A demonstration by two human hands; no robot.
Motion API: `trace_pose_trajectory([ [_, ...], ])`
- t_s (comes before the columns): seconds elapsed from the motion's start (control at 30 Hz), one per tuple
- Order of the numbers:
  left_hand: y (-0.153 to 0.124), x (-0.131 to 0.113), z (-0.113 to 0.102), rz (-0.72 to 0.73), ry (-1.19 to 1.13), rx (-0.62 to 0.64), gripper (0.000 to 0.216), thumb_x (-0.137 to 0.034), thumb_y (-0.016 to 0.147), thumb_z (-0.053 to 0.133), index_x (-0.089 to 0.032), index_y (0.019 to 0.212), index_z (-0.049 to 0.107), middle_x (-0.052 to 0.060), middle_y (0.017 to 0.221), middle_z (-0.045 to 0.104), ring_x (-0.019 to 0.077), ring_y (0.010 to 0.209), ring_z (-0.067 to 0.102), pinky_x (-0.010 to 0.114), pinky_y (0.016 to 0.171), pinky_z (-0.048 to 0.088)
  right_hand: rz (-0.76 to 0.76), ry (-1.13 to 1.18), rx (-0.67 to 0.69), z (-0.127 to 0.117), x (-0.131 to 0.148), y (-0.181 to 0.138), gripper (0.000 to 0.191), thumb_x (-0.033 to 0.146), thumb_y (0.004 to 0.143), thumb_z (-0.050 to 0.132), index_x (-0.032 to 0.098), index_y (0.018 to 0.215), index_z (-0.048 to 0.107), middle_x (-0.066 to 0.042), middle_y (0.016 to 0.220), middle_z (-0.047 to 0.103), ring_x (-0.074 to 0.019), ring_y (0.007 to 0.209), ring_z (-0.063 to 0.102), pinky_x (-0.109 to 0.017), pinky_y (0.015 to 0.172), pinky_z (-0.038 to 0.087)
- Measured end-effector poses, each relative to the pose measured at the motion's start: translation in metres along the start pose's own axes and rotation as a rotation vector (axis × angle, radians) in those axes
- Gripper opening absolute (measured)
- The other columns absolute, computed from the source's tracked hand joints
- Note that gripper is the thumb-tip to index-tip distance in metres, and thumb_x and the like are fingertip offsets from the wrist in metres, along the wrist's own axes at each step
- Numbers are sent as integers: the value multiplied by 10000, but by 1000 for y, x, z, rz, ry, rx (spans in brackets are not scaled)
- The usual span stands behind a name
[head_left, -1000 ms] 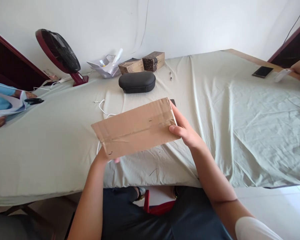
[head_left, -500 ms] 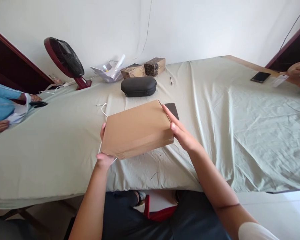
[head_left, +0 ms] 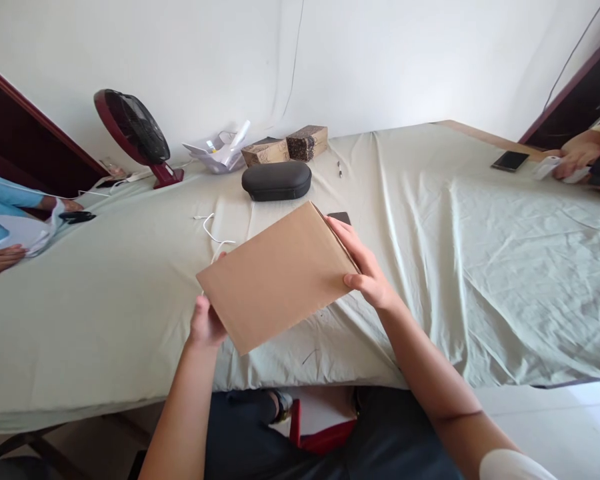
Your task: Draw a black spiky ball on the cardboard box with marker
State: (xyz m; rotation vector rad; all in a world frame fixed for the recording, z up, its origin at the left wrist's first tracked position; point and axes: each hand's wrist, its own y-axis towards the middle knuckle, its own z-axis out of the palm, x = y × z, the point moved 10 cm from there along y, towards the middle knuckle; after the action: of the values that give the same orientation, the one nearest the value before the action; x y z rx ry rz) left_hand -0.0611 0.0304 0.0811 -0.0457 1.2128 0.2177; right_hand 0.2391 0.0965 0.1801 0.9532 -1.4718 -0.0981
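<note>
A plain brown cardboard box (head_left: 280,277) is held between my two hands above the cloth-covered table, tilted with its broad face toward me. My left hand (head_left: 207,320) grips its left end, the thumb outside and most fingers hidden behind the box. On the right end, my right hand (head_left: 363,263) presses with the thumb on the near corner and the fingers along the far side edge. A white cable (head_left: 211,230) lies on the cloth behind the box's left side. Partly covered by the box and my right hand is a dark flat phone-like object (head_left: 340,217).
Beyond the box sit a black zip case (head_left: 277,181), two patterned boxes (head_left: 307,143), a basket of papers (head_left: 217,159) and a pen (head_left: 339,169). A maroon fan (head_left: 135,130) stands at left. Other people's hands show at both sides, near a phone (head_left: 510,161) at right.
The box has turned counterclockwise and tipped, its left end now lower and closer to me. Both hands moved with it. At right, the other person's hand has come further into view over a white object.
</note>
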Motion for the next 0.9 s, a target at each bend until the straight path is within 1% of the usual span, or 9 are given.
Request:
trace_pose_trajectory([
  [0.07, 0, -2, 2, 1, 7, -25, 913, -711, 727, 856, -355, 1537, 626, 98, 1413, 728, 402, 1278, 702, 576, 1051, 634, 42, 19, 72, 4, -5, -1, 900, 706, 898, 690, 465, 1709, 381, 23, 1811, 318, -425, 1695, 229, -680, 1379, 217],
  [0.13, 3, -10, 4, 88, 56, 9, 1039, -574, 689, 908, -420, 1633, 502, 71, 1458, 691, 376, 1297, 685, 572, 1100, 609, 120, 22, 120, 6, -14, -2, 986, 635, 884, 730, 451, 1745, 287, 15, 1837, 254, -416, 1708, 202, -672, 1389, 191],
  [0.23, 2, -26, 10, 306, 255, 134, 1254, -468, 611, 966, -499, 1698, 342, 52, 1526, 625, 377, 1421, 602, 611, 1232, 499, 228, -15, 155, 7, -26, -6, 1114, 462, 850, 776, 424, 1775, 158, 3, 1872, 158, -398, 1730, 155, -662, 1402, 151],
  [0.33, -3, -32, 13, 437, 465, 204, 1303, -446, 621, 964, -500, 1724, 271, 60, 1661, 494, 399, 1534, 498, 651, 1318, 371, 247, -25, 168, 8, -28, -7, 1185, 382, 814, 781, 409, 1782, 98, 10, 1888, 93, -386, 1743, 123, -648, 1411, 133],
  [0.6, -7, -27, 20, 428, 651, 332, 1414, -480, 696, 955, -379, 1776, 48, 180, 1802, 260, 466, 1646, 351, 725, 1325, 285, 141, -81, 96, -2, -24, -4, 1101, 457, 833, 811, 418, 1765, 226, -33, 1830, 285, -412, 1687, 273, -664, 1380, 234],
  [0.67, -6, -26, 19, 380, 684, 311, 1427, -438, 676, 978, -359, 1778, 76, 193, 1781, 306, 468, 1627, 383, 720, 1312, 314, 94, -84, 55, -7, -21, -4, 1057, 500, 860, 804, 436, 1757, 249, -44, 1806, 349, -411, 1655, 339, -666, 1344, 306],
  [0.77, -2, -28, 14, 329, 676, 225, 1314, -397, 649, 992, -317, 1749, 278, 192, 1667, 484, 459, 1545, 492, 675, 1284, 390, 63, -90, 13, -13, -19, -5, 1008, 547, 896, 795, 481, 1745, 254, -45, 1788, 404, -395, 1605, 433, -656, 1289, 389],
  [0.83, 0, -35, 11, 401, 593, 143, 1210, -456, 623, 990, -319, 1685, 427, 160, 1588, 565, 434, 1492, 540, 620, 1280, 417, 95, -115, -37, -18, -23, -5, 1049, 594, 880, 820, 482, 1747, 240, -55, 1802, 380, -400, 1630, 405, -674, 1300, 364],
  [0.9, 0, -39, 5, 491, 443, 59, 1156, -565, 615, 963, -375, 1644, 472, 115, 1571, 576, 400, 1472, 550, 571, 1267, 447, 162, -118, -97, -23, -31, -6, 1169, 648, 838, 854, 454, 1765, 170, -82, 1832, 311, -407, 1672, 339, -698, 1317, 334],
])
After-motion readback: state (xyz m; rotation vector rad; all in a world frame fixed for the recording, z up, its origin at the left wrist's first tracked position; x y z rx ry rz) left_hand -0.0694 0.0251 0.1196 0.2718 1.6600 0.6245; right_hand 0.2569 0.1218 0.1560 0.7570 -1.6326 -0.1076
